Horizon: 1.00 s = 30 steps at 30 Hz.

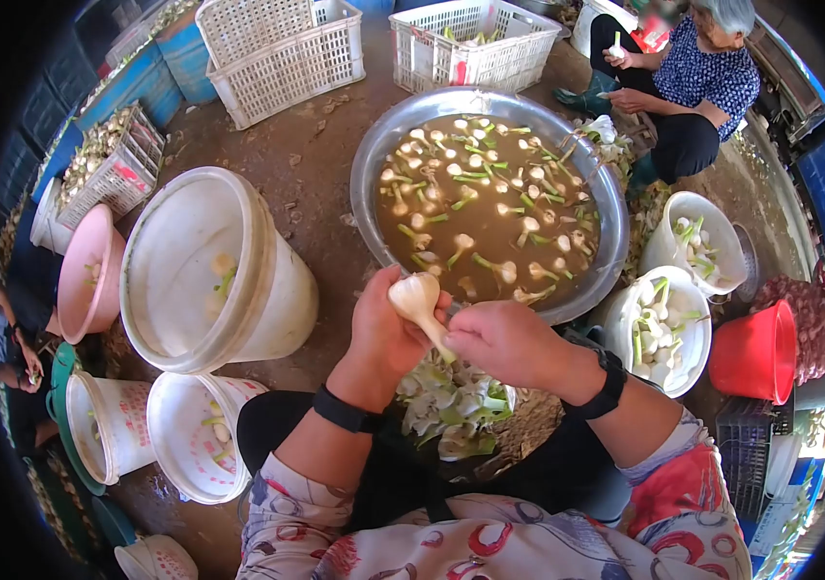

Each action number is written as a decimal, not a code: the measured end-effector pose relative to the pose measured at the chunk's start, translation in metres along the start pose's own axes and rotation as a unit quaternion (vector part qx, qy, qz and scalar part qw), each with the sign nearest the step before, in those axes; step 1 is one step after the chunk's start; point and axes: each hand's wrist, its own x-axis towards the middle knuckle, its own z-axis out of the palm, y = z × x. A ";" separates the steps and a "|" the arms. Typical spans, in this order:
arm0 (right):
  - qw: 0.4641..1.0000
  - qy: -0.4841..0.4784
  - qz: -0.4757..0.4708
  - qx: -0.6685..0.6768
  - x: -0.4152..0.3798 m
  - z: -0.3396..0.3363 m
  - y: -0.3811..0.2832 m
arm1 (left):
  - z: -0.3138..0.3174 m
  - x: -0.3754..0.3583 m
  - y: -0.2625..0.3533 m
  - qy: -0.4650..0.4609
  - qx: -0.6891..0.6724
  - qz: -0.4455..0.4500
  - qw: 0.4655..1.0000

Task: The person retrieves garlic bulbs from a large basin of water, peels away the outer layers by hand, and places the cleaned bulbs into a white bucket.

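A garlic bulb (416, 296) with a short pale stem is held up over my lap. My left hand (379, 324) wraps around it from the left, the bulb end pointing up and away. At the stem end, the fingers of my right hand (504, 340) are closed; what lies between them is partly hidden. Below both hands is a pile of peeled garlic skins (456, 411). Just beyond them stands a wide metal basin (366, 193) of brown water, with many garlic bulbs (504, 271) floating in it.
White buckets with garlic (665, 333) stand at the right, beside a red bucket (755, 353). A large white tub (282, 290) and a pink basin (84, 290) are on the left. Plastic crates (287, 63) line the back. Another person (688, 87) sits at upper right holding garlic.
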 end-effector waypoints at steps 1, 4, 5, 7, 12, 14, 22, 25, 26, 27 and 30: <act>0.997 0.011 0.023 0.079 0.000 0.000 0.001 | 0.005 -0.003 0.000 -0.001 -0.003 0.001 1.000; 0.991 0.063 0.025 0.113 0.004 -0.002 0.006 | 0.011 -0.009 0.003 0.003 0.008 0.031 0.999; 0.992 0.107 0.009 0.072 0.005 -0.004 0.007 | 0.000 -0.002 -0.001 -0.024 0.165 0.139 0.976; 0.989 0.133 -0.051 0.044 0.004 -0.011 0.003 | -0.001 -0.001 -0.001 -0.052 0.314 0.244 0.916; 0.961 0.244 -0.108 -0.079 0.010 -0.021 0.012 | 0.008 -0.011 0.001 -0.162 0.275 0.154 0.935; 0.951 0.266 -0.063 -0.147 0.016 -0.024 0.032 | 0.013 -0.014 0.000 -0.205 0.278 0.129 0.930; 0.981 -0.058 0.097 -0.157 0.027 0.009 0.081 | 0.005 -0.011 -0.006 -0.231 0.189 0.198 0.934; 0.874 -0.070 0.269 0.398 0.025 -0.011 0.029 | -0.004 0.005 -0.007 -0.158 0.258 0.344 0.889; 0.868 -0.106 0.216 0.435 0.024 -0.009 0.027 | -0.007 0.007 -0.009 -0.160 0.258 0.355 0.884; 0.855 -0.145 0.165 0.470 0.022 -0.003 0.027 | -0.004 0.007 -0.009 -0.161 0.259 0.363 0.881; 0.976 -0.036 0.045 0.210 0.022 0.004 0.027 | 0.005 -0.003 -0.007 -0.087 0.305 0.338 0.886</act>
